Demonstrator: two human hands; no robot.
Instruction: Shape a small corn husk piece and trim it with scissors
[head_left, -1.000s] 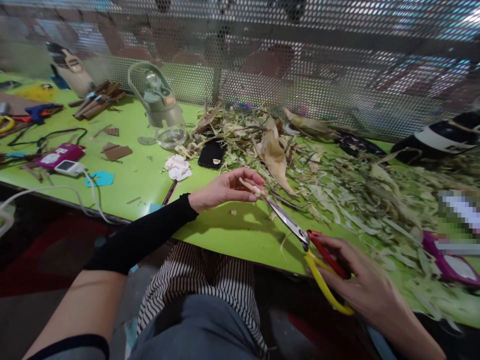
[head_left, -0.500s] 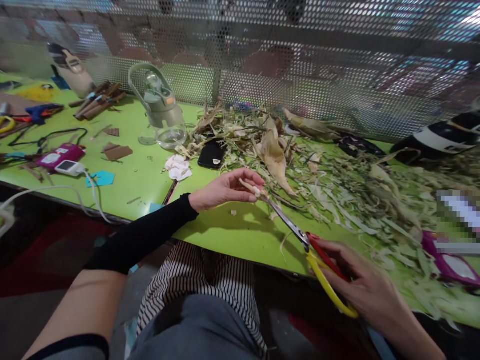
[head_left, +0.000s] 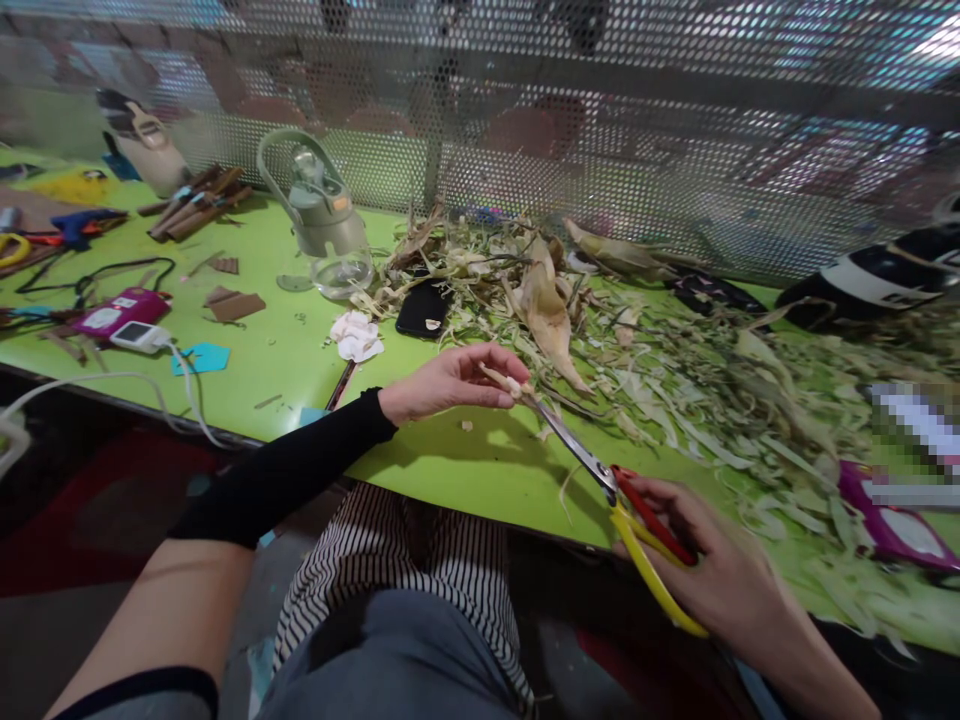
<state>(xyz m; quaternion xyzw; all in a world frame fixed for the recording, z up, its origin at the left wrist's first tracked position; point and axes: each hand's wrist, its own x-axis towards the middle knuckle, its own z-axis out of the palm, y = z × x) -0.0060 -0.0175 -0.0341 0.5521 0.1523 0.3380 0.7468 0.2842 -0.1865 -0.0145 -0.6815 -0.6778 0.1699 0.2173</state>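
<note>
Between the thumb and fingers of my left hand (head_left: 457, 380) is a small pale piece of dried husk (head_left: 511, 384), held above the table's front part. My right hand (head_left: 720, 560) grips scissors (head_left: 574, 440) by their red and yellow handles. The blades look nearly closed and their tips meet the pale piece at my left fingertips. Behind my hands lies a heap of dry husk strips (head_left: 480, 260), with a large curled husk (head_left: 551, 310) on it. A black phone (head_left: 421, 305) lies at the heap's left edge, close to a crumpled tissue (head_left: 356, 336).
A green-lidded water bottle (head_left: 322, 220) stands behind the tissue. To the left are a purple device (head_left: 120, 312), cables and a bundle of brown sticks (head_left: 199, 205). A perforated metal screen (head_left: 510, 120) runs along the back. A dark bottle (head_left: 870, 275) lies at the right.
My right hand and the scissor handles have shifted very slightly left, the handles drawing a little closer together. My left hand stays nearly still.
</note>
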